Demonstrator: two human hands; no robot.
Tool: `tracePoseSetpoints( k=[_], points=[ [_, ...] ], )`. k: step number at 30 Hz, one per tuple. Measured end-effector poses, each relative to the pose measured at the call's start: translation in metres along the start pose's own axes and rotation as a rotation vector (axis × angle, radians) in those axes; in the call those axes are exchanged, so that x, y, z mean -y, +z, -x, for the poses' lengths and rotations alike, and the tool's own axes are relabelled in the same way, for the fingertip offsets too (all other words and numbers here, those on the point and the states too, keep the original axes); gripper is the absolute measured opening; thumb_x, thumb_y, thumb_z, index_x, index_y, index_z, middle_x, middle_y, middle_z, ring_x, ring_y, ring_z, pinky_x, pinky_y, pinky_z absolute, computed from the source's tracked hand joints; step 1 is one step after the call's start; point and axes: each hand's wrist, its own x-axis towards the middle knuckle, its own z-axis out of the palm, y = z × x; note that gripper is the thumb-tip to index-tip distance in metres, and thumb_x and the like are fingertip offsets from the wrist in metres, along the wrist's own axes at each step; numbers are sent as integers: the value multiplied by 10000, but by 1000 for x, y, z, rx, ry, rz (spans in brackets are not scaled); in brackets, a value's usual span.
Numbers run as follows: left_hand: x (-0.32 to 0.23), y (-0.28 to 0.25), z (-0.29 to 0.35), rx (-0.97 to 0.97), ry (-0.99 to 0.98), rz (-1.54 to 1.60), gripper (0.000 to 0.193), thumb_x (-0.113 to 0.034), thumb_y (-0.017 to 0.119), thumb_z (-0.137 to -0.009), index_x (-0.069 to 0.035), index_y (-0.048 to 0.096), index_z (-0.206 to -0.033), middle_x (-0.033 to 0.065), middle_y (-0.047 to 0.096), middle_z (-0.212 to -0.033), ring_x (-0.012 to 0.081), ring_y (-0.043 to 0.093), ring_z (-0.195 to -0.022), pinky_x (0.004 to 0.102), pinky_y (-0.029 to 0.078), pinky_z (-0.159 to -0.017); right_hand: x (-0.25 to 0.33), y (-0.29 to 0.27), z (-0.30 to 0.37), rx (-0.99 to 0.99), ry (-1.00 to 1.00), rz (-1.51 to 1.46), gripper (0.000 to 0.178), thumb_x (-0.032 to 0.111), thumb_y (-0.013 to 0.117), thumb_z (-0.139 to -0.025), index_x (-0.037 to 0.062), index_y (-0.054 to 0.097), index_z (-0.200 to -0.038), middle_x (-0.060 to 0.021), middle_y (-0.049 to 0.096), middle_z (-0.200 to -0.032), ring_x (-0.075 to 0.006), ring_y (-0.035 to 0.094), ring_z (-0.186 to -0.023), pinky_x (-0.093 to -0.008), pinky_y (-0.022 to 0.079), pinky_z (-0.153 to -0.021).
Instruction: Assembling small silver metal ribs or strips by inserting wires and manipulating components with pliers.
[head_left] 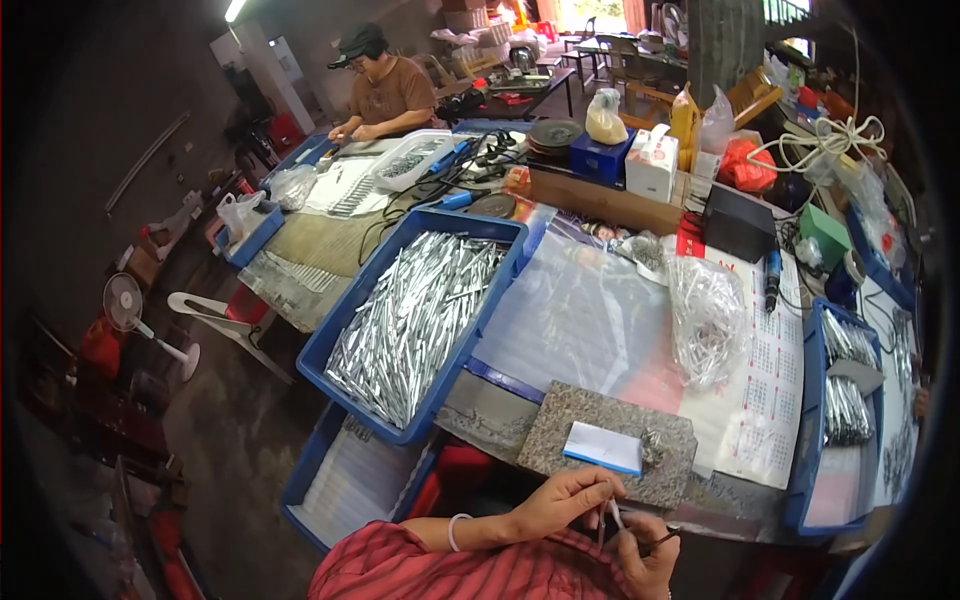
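Close to my body, in front of the table edge, my left hand [568, 502] and my right hand [645, 562] meet with fingertips pinched. Between them is a slim silver metal piece [615, 516], partly hidden by the fingers. A thin dark tip [664, 539] sticks out beside my right hand; what it belongs to cannot be made out. Just beyond my hands lies a speckled stone slab [560, 425]. On it rest a white pad with a blue edge [602, 447] and a small heap of tiny metal parts [654, 449].
A blue tray [310, 365] heaped with silver strips stands left; a lower blue tray [330, 480] sits beneath. A clear plastic bag [708, 320] lies on the covered table. Another blue tray [806, 440] holds bundled pieces at right. A co-worker [395, 95] sits across.
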Motion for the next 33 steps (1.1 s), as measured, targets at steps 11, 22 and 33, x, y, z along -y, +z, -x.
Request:
tracePoseSetpoints(
  k=[11, 22, 33],
  points=[
    [-17, -29, 14, -191, 97, 144, 247, -227, 462, -993, -17, 571, -1064, 25, 573, -858, 66, 525, -654, 181, 445, -600, 2, 31, -34, 87, -214, 113, 291, -14, 637, -785, 14, 626, -1074, -102, 647, -734, -148, 613, -524, -254, 464, -486],
    [-7, -35, 14, -160, 99, 147, 248, -216, 463, -992, -6, 557, -1087, 47, 570, -897, 72, 545, -667, 188, 457, -617, 3, 39, -44, 92, -417, 344, 374, -30, 649, -739, -15, 585, -1107, -56, 584, -644, -181, 600, -525, -287, 466, -461],
    [-4, -24, 8, -397, 108, -86, 174, -135, 478, -978, 3, 573, -928, 59, 576, -765, 88, 507, -577, 214, 428, -547, -22, 51, -34, -10, -509, 355, 374, 92, 638, -764, 38, 587, -1131, -19, 502, -614, -163, 550, -505, -310, 430, -426]
  ],
)
